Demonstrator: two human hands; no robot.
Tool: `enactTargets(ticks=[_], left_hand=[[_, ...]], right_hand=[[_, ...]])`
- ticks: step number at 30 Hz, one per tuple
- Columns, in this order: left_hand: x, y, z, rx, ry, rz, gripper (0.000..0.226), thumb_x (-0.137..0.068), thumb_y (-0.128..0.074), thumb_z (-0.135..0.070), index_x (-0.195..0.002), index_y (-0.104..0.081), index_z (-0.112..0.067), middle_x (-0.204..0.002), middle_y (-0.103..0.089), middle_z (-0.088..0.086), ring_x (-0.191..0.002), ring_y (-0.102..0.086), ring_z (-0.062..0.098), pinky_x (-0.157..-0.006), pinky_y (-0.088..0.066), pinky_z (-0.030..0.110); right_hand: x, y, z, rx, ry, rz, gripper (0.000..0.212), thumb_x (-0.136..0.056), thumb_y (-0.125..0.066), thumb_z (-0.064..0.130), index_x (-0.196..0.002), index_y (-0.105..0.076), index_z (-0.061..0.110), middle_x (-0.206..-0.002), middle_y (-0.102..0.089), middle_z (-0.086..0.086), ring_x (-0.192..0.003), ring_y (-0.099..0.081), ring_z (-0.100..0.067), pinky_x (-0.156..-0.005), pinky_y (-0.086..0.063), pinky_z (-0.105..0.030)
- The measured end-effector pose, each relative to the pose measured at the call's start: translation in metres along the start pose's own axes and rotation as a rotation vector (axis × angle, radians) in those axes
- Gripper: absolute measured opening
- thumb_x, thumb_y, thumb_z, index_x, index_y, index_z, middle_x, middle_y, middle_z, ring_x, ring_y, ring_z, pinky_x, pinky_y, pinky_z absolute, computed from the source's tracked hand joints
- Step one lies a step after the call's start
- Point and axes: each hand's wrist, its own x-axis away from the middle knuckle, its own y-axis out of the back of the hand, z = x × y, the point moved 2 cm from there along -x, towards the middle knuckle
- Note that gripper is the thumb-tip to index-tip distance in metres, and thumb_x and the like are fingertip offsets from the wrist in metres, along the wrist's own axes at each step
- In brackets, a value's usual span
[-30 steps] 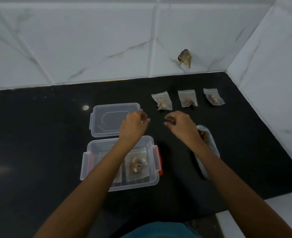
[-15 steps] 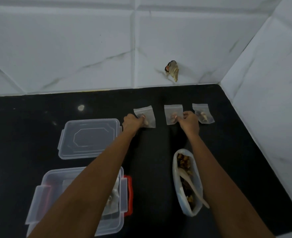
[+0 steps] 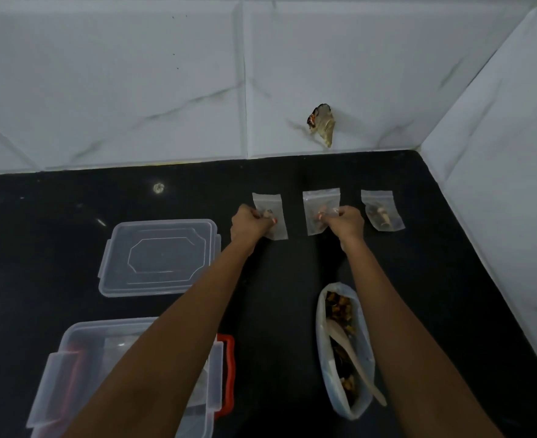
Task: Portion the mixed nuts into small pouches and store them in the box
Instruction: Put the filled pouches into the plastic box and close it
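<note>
Your left grip [image 3: 249,224] pinches the left pouch [image 3: 268,202], your right grip [image 3: 346,221] the middle pouch [image 3: 319,200]. Both look light, floppy and slick; pinch firmly at a flat edge.

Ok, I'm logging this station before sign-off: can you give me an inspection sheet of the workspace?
Surface: black countertop, glossy.
Job's things: left pouch, middle pouch and right pouch in a row; open box, contents mostly hidden by an arm; lid behind it; nut bag with spoon inside.
Clutter: torn scrap on the wall.
Grippers: left hand pinches left pouch; right hand pinches middle pouch.
Cables: nothing seen.
Surroundings: white tiled walls behind and right.
</note>
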Motion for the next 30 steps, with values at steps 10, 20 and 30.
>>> enactTargets(ticks=[10, 20, 30], left_hand=[[0.043, 0.025, -0.011, 0.22, 0.02, 0.163, 0.041, -0.082, -0.067, -0.01, -0.119, -0.049, -0.005, -0.112, -0.056, 0.009, -0.089, -0.059, 0.016, -0.071, -0.053, 0.026], [0.134, 0.09, 0.01, 0.257, -0.088, 0.245, 0.039, -0.083, -0.065, -0.007, -0.119, -0.053, -0.001, -0.109, -0.061, 0.008, -0.086, -0.061, 0.012, -0.055, -0.053, 0.013], [0.202, 0.162, 0.073, 0.205, -0.079, 0.149, 0.019, -0.084, -0.064, -0.011, -0.102, -0.058, -0.014, -0.1, -0.067, 0.009, -0.089, -0.066, 0.019, -0.076, -0.055, 0.028]], right_hand=[[0.048, 0.015, 0.009, -0.427, -0.104, 0.2, 0.018, -0.081, -0.068, 0.01, -0.094, -0.057, 0.012, -0.102, -0.063, -0.007, -0.086, -0.062, -0.012, -0.066, -0.051, -0.022], [0.152, 0.014, 0.02, -0.476, -0.062, 0.335, 0.036, -0.08, -0.069, 0.011, -0.114, -0.057, 0.011, -0.106, -0.065, -0.005, -0.09, -0.066, -0.012, -0.069, -0.054, -0.022], [0.252, -0.027, 0.003, -0.399, -0.047, 0.478, 0.023, -0.081, -0.066, 0.01, -0.103, -0.061, 0.014, -0.097, -0.069, -0.002, -0.086, -0.068, -0.011, -0.071, -0.054, -0.024]])
